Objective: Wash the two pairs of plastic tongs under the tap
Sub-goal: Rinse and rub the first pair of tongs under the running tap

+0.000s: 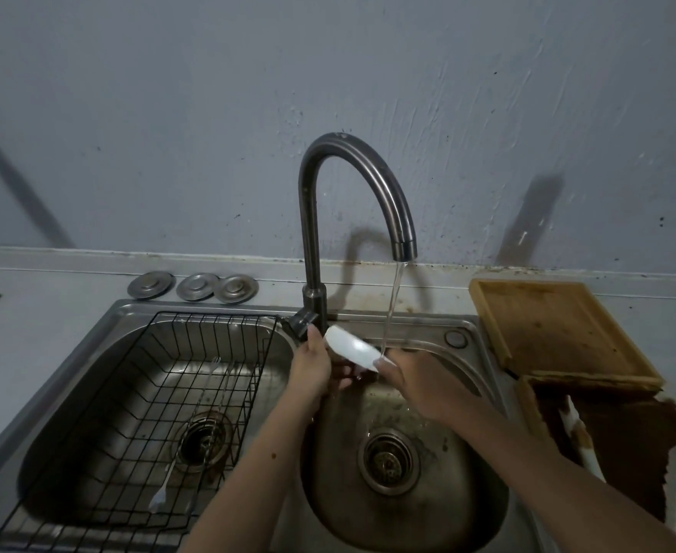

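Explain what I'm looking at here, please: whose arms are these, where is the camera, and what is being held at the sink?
This is one wide-angle picture from a camera worn on a person's head, looking down at their own bare arms. There is no robot. The left hand and right hand together hold a white plastic piece, apparently tongs, under water running from the tap, over the right sink basin. The left basin holds a black wire rack with utensils in it. Three metal sink plugs sit behind, and a wooden cutting board lies at right.

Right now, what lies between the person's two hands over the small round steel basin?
In the head view, a white plastic tong piece spans the gap between left hand and right hand, held by both, with the tap's water stream landing on it.
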A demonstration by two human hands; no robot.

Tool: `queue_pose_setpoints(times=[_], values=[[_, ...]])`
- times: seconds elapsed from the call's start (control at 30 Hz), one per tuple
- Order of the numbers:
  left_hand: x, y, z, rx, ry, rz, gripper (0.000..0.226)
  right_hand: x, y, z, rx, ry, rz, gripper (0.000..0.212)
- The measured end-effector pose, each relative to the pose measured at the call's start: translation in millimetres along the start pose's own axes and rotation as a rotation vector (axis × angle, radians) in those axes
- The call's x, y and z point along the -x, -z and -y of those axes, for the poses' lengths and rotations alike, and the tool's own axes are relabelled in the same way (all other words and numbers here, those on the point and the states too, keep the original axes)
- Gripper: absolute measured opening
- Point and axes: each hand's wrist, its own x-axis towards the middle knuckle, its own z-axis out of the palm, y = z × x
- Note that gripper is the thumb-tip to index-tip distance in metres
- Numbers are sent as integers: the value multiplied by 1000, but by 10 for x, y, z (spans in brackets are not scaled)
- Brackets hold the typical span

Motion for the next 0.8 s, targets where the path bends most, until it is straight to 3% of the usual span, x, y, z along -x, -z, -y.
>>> queue_pose_setpoints(times=[0.07,0.13,0.2,0.3,0.57,0.8], values=[[-66,109,-21,-140,-88,-90,54,38,-83,38,-297,-129,-5,47],[-135,208,-23,-266,-185,-214,43,89,-147,79,-553,-191,28,52],[-179,275,-36,-325,-247,-218,34,145,-187,96,-787,-193,71,57],[-244,323,-67,-419,-339,-221,44,217,-235,82,-1013,-157,117,60],[-399,266,-51,-537,-452,-319,12,343,-250,32,-1129,-127,116,62],[-461,224,-144,-740,-396,-439,18,368,-95,56,-1030,-148,58,57]])
